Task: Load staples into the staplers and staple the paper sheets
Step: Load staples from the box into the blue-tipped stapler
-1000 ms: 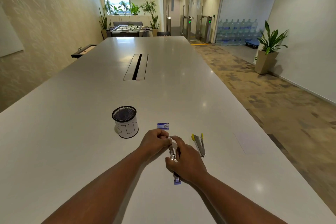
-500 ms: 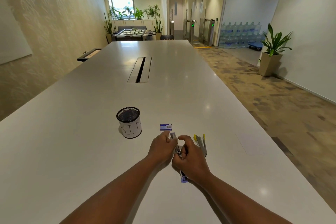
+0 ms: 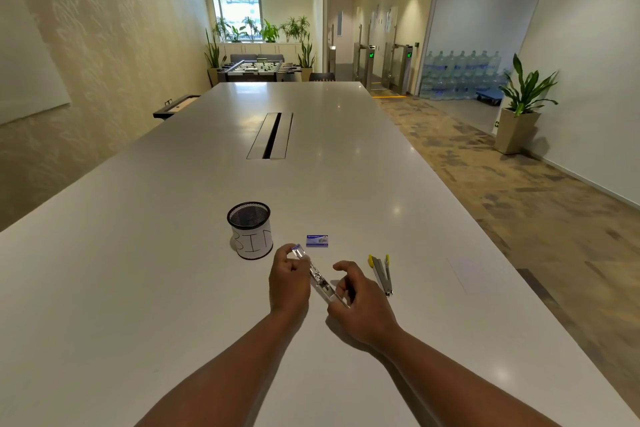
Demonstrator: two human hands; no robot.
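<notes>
At lower centre of the frame, the left hand [image 3: 289,279] pinches the far end of an opened blue-and-chrome stapler [image 3: 320,279] above the white counter [image 3: 138,253]; the right hand [image 3: 360,302] steadies its near end, forefinger lifted. Keeping the magazine channel level and upward should ease loading.

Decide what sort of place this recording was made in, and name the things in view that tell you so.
Probably an office, in a meeting or break area: a long white conference table with a cable slot, a foosball table, access turnstiles in the corridor, and stacked water-cooler bottles.
</notes>
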